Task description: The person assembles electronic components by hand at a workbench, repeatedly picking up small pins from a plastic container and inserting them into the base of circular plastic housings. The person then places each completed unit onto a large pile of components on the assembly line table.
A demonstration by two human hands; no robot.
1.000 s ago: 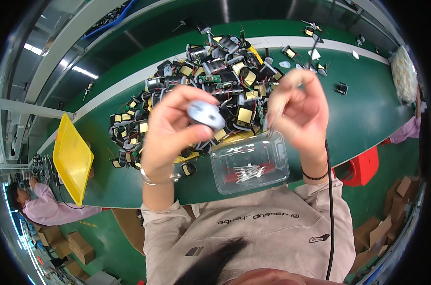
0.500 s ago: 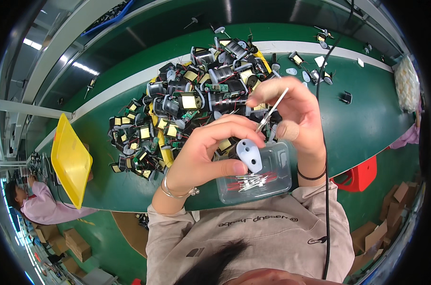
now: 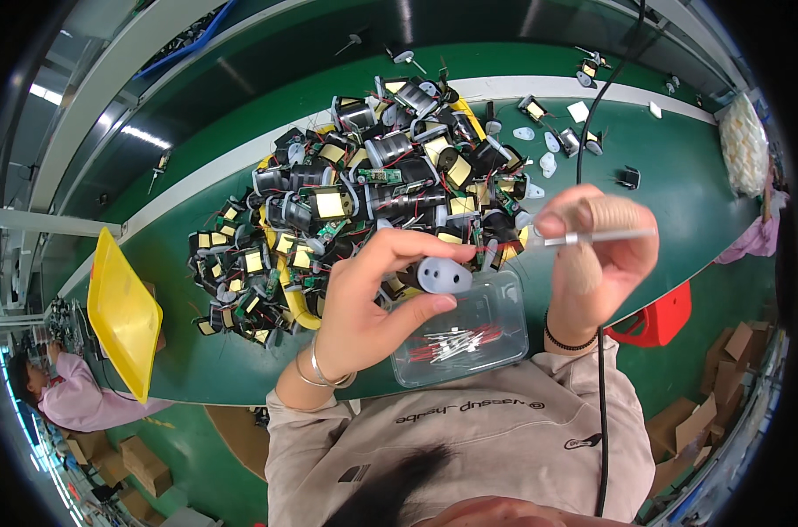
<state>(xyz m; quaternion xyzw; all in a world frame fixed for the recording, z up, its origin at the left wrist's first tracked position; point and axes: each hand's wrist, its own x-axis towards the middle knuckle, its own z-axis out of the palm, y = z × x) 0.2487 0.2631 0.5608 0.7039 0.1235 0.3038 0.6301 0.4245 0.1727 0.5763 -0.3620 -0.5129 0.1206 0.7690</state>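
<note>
My left hand [image 3: 368,294] is closed on a small dark part with a pale grey oval cap [image 3: 445,276], whose holes face up. A thin red wire [image 3: 500,249] runs from the left fingertips toward my right hand [image 3: 603,255]. The right fingers pinch a slim white stick-like piece [image 3: 610,235] with a shiny metallic section; its exact kind is unclear. Below the hands, a clear plastic box [image 3: 513,347] holds several red and white slim pieces [image 3: 456,342]. Beyond them lies a big heap of motor assemblies [image 3: 399,198] with grey caps, green circuit boards and yellow pads.
A yellow tray [image 3: 122,316] stands tilted at left. Loose grey caps [image 3: 548,164] and a small black part [image 3: 628,177] lie to the right. A black cable [image 3: 583,140] hangs down the right side. A red stool [image 3: 663,314] and cardboard boxes [image 3: 685,426] stand beyond the edge.
My right hand has moved right and down, away from the left. The white piece has swung from steep to nearly level. The capped part has turned in my left hand.
</note>
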